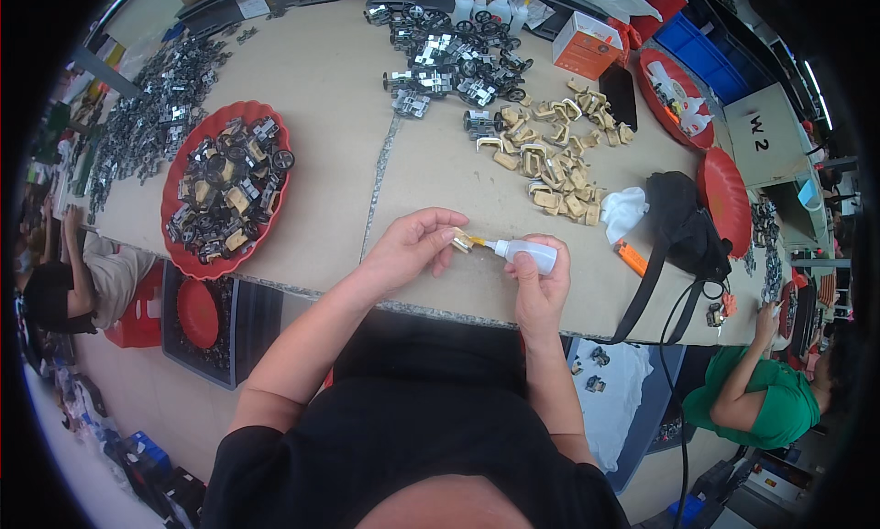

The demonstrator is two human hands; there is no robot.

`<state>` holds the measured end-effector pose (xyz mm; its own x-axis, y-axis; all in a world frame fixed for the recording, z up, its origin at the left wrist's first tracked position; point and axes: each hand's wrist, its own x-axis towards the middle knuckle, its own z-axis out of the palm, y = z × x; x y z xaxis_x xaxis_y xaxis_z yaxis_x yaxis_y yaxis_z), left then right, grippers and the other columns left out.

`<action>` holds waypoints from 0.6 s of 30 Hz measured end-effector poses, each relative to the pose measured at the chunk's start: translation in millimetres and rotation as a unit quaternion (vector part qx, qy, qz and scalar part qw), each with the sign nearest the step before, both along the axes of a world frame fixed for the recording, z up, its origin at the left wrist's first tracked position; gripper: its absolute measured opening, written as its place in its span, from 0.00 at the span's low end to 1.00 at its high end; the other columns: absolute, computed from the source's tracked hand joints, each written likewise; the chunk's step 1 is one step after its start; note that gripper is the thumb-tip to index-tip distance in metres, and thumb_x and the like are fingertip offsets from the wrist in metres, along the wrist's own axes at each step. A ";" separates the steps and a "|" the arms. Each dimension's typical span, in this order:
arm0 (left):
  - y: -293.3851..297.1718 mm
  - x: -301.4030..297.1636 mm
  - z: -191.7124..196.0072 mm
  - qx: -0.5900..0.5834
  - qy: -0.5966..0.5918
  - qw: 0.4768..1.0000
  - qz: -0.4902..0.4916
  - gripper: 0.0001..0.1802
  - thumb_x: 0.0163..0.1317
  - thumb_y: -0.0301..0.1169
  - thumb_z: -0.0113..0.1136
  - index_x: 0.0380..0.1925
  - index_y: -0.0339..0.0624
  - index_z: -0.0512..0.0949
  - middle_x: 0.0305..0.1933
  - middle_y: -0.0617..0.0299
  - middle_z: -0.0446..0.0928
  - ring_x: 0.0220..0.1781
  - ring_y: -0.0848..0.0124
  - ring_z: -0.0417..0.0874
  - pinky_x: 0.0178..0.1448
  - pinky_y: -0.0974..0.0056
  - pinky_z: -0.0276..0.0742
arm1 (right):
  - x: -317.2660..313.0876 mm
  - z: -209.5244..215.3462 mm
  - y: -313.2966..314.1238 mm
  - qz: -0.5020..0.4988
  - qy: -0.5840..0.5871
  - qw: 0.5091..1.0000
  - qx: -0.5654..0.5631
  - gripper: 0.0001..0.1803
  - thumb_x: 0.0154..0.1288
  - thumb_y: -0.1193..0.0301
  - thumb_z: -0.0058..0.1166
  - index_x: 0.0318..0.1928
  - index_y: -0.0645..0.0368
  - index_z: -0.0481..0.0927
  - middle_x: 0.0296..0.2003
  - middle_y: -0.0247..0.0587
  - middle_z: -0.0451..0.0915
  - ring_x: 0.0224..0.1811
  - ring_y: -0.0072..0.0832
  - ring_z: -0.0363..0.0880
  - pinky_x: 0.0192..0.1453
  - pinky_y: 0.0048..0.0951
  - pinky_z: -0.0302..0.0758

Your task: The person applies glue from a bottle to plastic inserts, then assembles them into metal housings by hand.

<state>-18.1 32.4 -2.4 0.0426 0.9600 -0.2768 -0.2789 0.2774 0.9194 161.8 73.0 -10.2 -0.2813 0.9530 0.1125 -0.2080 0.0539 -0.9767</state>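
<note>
Over the front edge of the table, my left hand (pixel 410 251) pinches a small cream-coloured plastic part (pixel 462 241) between thumb and fingers. My right hand (pixel 543 297) is wrapped round a white squeeze bottle (pixel 534 255), tilted so its thin nozzle points left. The nozzle tip is at the part; whether it touches cannot be made out. Beyond my hands lies a heap of similar cream parts (pixel 561 176). Behind that heap, black and silver toy car chassis (pixel 449 66) are massed together.
At left, a red tray (pixel 220 270) holds assembled pieces, with loose chassis (pixel 151 116) beyond. On the right lie a black bag (pixel 683 226), white tissue (pixel 625 213), an orange tool (pixel 631 258) and a red tray (pixel 726 203). People sit at left (pixel 115 277) and right (pixel 761 401).
</note>
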 end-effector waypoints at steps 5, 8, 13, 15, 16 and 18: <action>-0.1 1.4 -1.5 0.002 0.009 1.000 0.002 0.12 0.64 0.29 0.42 0.44 0.36 0.69 0.21 0.67 0.67 0.20 0.81 0.65 0.26 0.77 0.62 | 0.5 1.0 0.0 0.010 -0.014 1.000 0.001 0.12 0.59 0.72 0.50 0.41 0.62 0.64 0.34 0.36 0.70 0.30 0.18 0.69 0.35 0.18 0.67; 0.6 0.7 -1.0 -0.003 0.000 1.000 -0.004 0.12 0.63 0.27 0.43 0.45 0.35 0.68 0.20 0.66 0.68 0.20 0.80 0.67 0.27 0.75 0.64 | 1.4 -0.6 0.5 0.011 -0.026 1.000 0.007 0.12 0.59 0.71 0.50 0.41 0.62 0.64 0.33 0.36 0.70 0.30 0.18 0.69 0.35 0.18 0.68; 0.1 0.0 1.5 0.002 0.007 1.000 -0.004 0.12 0.63 0.27 0.42 0.45 0.35 0.68 0.20 0.66 0.68 0.21 0.80 0.67 0.27 0.75 0.64 | 0.8 -1.4 1.1 0.006 -0.032 0.999 0.025 0.12 0.60 0.71 0.49 0.41 0.62 0.65 0.34 0.37 0.70 0.29 0.18 0.69 0.34 0.18 0.68; 0.1 -0.1 1.0 0.004 0.004 1.000 -0.002 0.12 0.63 0.27 0.42 0.45 0.35 0.68 0.20 0.66 0.68 0.21 0.80 0.67 0.27 0.75 0.64 | 1.4 -1.2 1.0 0.001 -0.038 0.999 0.024 0.11 0.60 0.71 0.49 0.40 0.62 0.65 0.34 0.37 0.70 0.29 0.18 0.69 0.34 0.18 0.68; 0.0 -0.3 0.1 0.004 0.003 1.000 -0.001 0.13 0.63 0.27 0.42 0.46 0.35 0.67 0.20 0.66 0.68 0.21 0.80 0.67 0.27 0.75 0.64 | 1.8 -1.5 0.9 0.001 -0.038 0.999 0.024 0.11 0.60 0.71 0.49 0.40 0.62 0.65 0.34 0.37 0.70 0.29 0.18 0.69 0.34 0.18 0.68; -0.2 -0.5 -2.5 0.004 0.001 1.000 0.000 0.13 0.63 0.27 0.42 0.46 0.35 0.67 0.20 0.66 0.68 0.20 0.80 0.67 0.27 0.75 0.64 | 2.4 -2.2 0.6 0.002 -0.044 0.999 0.029 0.11 0.60 0.72 0.49 0.40 0.62 0.65 0.35 0.38 0.70 0.29 0.19 0.70 0.33 0.18 0.68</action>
